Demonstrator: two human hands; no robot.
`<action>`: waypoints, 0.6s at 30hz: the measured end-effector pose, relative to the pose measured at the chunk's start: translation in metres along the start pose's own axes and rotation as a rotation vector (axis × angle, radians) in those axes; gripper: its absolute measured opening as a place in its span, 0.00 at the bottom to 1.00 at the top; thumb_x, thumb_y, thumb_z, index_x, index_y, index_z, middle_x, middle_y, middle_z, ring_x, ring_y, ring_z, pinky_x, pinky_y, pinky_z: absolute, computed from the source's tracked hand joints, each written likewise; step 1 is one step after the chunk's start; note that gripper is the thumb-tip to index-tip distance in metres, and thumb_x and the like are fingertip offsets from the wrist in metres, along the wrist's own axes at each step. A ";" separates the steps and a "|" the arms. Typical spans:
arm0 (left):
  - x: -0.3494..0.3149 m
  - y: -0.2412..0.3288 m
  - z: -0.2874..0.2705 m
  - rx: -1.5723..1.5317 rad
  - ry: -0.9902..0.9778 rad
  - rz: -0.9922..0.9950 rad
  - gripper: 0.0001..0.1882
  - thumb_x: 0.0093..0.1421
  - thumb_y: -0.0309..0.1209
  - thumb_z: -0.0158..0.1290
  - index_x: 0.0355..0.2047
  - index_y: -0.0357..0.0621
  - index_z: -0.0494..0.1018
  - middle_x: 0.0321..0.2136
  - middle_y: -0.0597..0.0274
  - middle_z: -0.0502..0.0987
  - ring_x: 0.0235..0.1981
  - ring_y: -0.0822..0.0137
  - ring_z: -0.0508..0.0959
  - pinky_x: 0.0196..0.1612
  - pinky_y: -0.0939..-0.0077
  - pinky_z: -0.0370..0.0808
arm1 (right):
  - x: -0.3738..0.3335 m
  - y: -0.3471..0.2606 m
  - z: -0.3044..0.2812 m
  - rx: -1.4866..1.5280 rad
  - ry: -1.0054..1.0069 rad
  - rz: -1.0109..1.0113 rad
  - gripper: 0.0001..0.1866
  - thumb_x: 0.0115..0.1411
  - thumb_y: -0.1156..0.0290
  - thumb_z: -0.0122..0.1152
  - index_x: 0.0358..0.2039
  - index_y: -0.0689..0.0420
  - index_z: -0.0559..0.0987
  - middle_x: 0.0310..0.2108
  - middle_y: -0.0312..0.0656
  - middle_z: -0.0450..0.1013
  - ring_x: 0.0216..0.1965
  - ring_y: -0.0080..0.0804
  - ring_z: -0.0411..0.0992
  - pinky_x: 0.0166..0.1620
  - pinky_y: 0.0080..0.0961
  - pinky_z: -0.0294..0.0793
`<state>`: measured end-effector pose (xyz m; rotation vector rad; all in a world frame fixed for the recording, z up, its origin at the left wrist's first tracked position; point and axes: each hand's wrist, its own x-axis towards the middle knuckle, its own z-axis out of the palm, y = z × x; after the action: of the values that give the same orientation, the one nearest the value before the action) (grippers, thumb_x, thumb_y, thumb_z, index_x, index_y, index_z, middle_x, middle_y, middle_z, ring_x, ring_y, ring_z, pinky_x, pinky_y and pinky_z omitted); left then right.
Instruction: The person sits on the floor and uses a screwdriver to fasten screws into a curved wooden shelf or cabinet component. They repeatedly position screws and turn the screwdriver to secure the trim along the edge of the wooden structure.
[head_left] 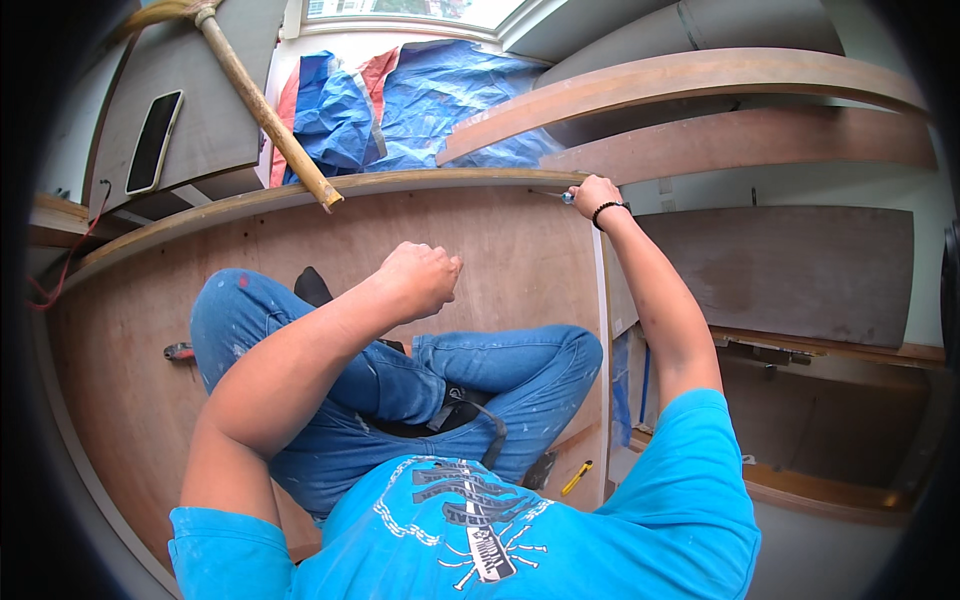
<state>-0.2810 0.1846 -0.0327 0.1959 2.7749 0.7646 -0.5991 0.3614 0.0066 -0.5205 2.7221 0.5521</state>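
Note:
My right hand [597, 194] is closed around a screwdriver [568, 198] at the right end of the wooden edge strip [420, 183]. The screwdriver's thin shaft points left, close under the strip, against the plywood panel [510, 250]. Whether its tip touches a screw is too small to tell. Over my bent legs, my left hand [420, 280] is curled into a fist, apart from the panel. Its fingers face away, so anything inside them is hidden.
A wooden handle [265, 110] leans over the strip beside a phone [155, 142] on a grey board. Blue tarpaulin [430, 100] lies beyond. Long curved-looking boards [690, 85] extend right. A yellow utility knife [577, 478] and a red-and-grey tool [179, 351] lie near my legs.

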 end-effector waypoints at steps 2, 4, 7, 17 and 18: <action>0.001 -0.001 0.001 0.000 0.001 0.001 0.20 0.62 0.40 0.63 0.47 0.38 0.78 0.37 0.49 0.84 0.42 0.50 0.86 0.42 0.57 0.82 | 0.004 0.006 0.002 -0.116 0.181 -0.197 0.15 0.63 0.61 0.66 0.43 0.58 0.84 0.48 0.53 0.80 0.53 0.52 0.78 0.57 0.44 0.77; 0.001 0.000 0.001 -0.005 -0.001 0.006 0.20 0.62 0.40 0.63 0.46 0.38 0.78 0.37 0.49 0.84 0.42 0.50 0.86 0.42 0.57 0.82 | 0.007 0.019 0.002 -0.201 0.413 -0.509 0.11 0.58 0.67 0.71 0.39 0.57 0.82 0.45 0.49 0.79 0.51 0.52 0.77 0.54 0.44 0.78; 0.000 0.000 0.002 -0.002 -0.003 0.017 0.19 0.62 0.40 0.63 0.46 0.39 0.78 0.37 0.49 0.84 0.42 0.50 0.86 0.42 0.57 0.82 | 0.007 0.024 0.012 -0.070 0.383 -0.400 0.13 0.58 0.67 0.72 0.41 0.57 0.81 0.45 0.51 0.77 0.51 0.55 0.76 0.55 0.46 0.77; 0.000 -0.001 0.003 0.002 0.008 0.009 0.18 0.62 0.40 0.62 0.45 0.39 0.78 0.37 0.48 0.84 0.41 0.50 0.86 0.42 0.57 0.82 | 0.010 0.017 0.013 -0.271 0.236 -0.336 0.16 0.68 0.59 0.59 0.41 0.60 0.83 0.45 0.52 0.81 0.46 0.54 0.79 0.49 0.47 0.79; 0.001 -0.002 0.003 0.000 0.005 0.006 0.18 0.62 0.40 0.62 0.45 0.39 0.78 0.37 0.48 0.84 0.41 0.50 0.86 0.42 0.57 0.82 | 0.009 0.014 0.010 -0.272 0.314 -0.424 0.15 0.68 0.60 0.59 0.40 0.59 0.83 0.45 0.50 0.80 0.47 0.54 0.79 0.49 0.46 0.79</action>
<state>-0.2811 0.1846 -0.0361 0.2026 2.7801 0.7681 -0.6107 0.3749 -0.0011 -1.3146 2.7017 0.7787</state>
